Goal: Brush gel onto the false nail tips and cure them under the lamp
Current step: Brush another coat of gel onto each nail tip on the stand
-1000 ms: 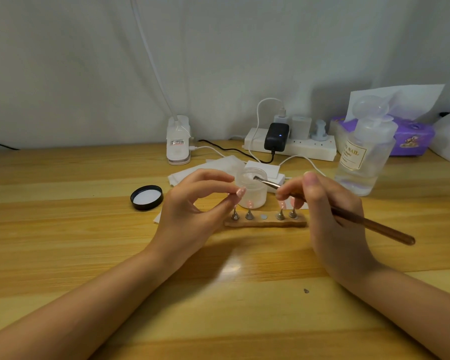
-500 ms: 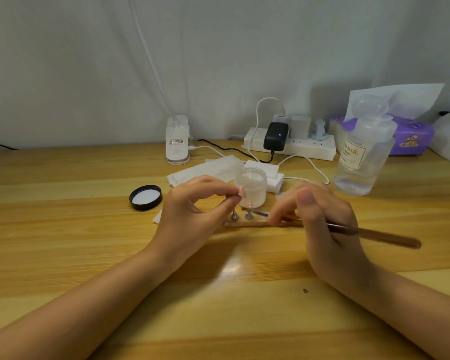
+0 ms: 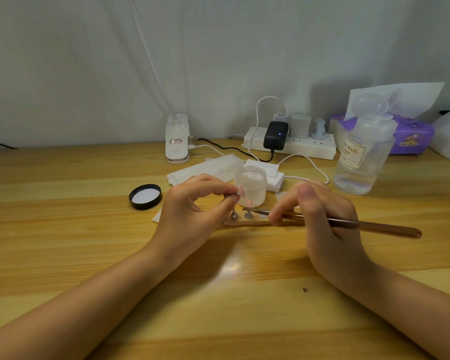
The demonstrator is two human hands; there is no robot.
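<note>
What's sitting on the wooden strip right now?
Two metal cone stands show on the wooden strip; the right hand covers its right end, so anything there is hidden.

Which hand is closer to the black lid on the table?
The left hand. It is just to the right of the black lid, pinching a small nail stand. The right hand is much farther right, past the gel jar, holding the brush.
</note>
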